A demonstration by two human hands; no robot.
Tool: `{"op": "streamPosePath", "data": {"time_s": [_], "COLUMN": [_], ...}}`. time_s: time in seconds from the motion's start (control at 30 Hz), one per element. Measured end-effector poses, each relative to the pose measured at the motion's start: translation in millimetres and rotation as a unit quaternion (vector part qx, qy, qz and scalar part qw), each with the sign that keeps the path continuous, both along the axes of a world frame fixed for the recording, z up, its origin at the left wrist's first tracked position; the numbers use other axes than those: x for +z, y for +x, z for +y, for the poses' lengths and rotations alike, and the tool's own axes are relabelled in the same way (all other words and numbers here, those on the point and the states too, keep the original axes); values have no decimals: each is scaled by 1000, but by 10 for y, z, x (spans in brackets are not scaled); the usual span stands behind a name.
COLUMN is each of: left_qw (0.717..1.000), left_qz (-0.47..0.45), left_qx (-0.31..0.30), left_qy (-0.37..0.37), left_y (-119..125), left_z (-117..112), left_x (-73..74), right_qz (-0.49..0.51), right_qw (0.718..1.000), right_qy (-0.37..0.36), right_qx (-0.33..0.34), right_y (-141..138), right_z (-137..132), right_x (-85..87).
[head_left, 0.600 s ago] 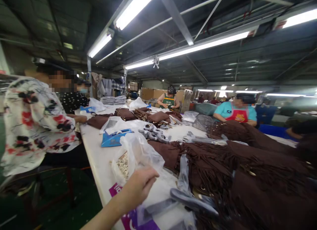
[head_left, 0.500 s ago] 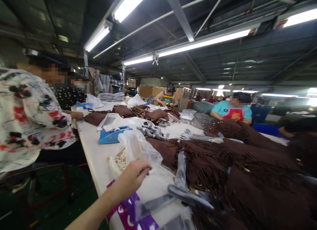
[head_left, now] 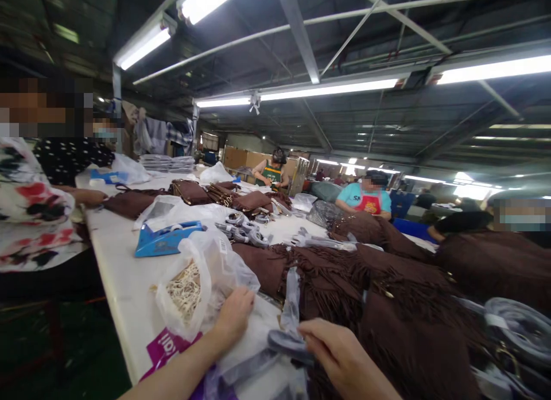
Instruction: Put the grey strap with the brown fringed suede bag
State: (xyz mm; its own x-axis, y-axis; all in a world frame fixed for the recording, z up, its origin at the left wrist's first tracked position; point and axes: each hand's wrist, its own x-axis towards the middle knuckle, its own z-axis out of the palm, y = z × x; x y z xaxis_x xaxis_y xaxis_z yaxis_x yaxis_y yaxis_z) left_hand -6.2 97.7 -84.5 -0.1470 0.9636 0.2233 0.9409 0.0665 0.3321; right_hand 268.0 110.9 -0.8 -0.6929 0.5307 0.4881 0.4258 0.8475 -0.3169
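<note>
At the near table edge, the left hand (head_left: pixel 235 317) sinks its fingers into a crinkled clear plastic bag (head_left: pixel 202 279) of pale small parts, its grip hidden. The right hand (head_left: pixel 344 354), cut off below, touches a grey strap (head_left: pixel 288 342), its hold unclear. Beyond, fringed brown suede bags (head_left: pixel 344 274) heap across the white table (head_left: pixel 116 274).

The clear plastic bag (head_left: pixel 206 268) slumps open-mouthed on its side, just nearer me than the blue tape dispenser (head_left: pixel 166 239). It holds a heap of small pale pieces, and my left hand (head_left: pixel 235 317) is against it. The grey strap (head_left: pixel 286 344) lies flat, nearer still and right of the dispenser, touching my right hand (head_left: pixel 340 354).
</note>
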Motion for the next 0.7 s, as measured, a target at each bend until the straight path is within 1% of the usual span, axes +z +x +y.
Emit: {"op": "streamPosePath", "data": {"time_s": [0.03, 0.07, 0.17, 0.23, 0.33, 0.47, 0.53, 0.6, 0.63, 0.7], "left_qw": [1000, 1000, 999, 999, 998, 998, 999, 999, 999, 999], "left_qz": [-5, -11, -26, -36, -47, -52, -49, -44, -41, -35], "left_qx": [2, 4, 10, 13, 13, 8, 7, 2, 0, -5], "left_qy": [6, 12, 25, 30, 32, 27, 19, 8, 3, -2], "left_y": [-12, -18, -20, -20, -26, -36, -35, -29, -26, -25], "left_z": [-1, -3, 2, 9, 8, -12, -11, 3, 12, 26], "left_x": [-17, -32, -57, -62, -54, -31, -26, -27, -29, -31], "right_qz": [-45, -80, -113, -131, -166, -213, -228, -226, -217, -183], "right_qw": [998, 996, 992, 990, 985, 975, 970, 968, 969, 970], "right_qy": [-28, -42, -35, -24, -11, 5, 16, 30, 38, 56], "right_qx": [19, -1, -34, -46, -52, -63, -80, -101, -114, -148], "right_y": [-199, -393, -860, -1046, -1193, -1289, -1265, -1134, -1017, -685], "right_z": [108, 214, 477, 588, 657, 664, 678, 719, 749, 814], "right_x": [-20, -45, -138, -196, -257, -292, -267, -190, -132, 2]}}
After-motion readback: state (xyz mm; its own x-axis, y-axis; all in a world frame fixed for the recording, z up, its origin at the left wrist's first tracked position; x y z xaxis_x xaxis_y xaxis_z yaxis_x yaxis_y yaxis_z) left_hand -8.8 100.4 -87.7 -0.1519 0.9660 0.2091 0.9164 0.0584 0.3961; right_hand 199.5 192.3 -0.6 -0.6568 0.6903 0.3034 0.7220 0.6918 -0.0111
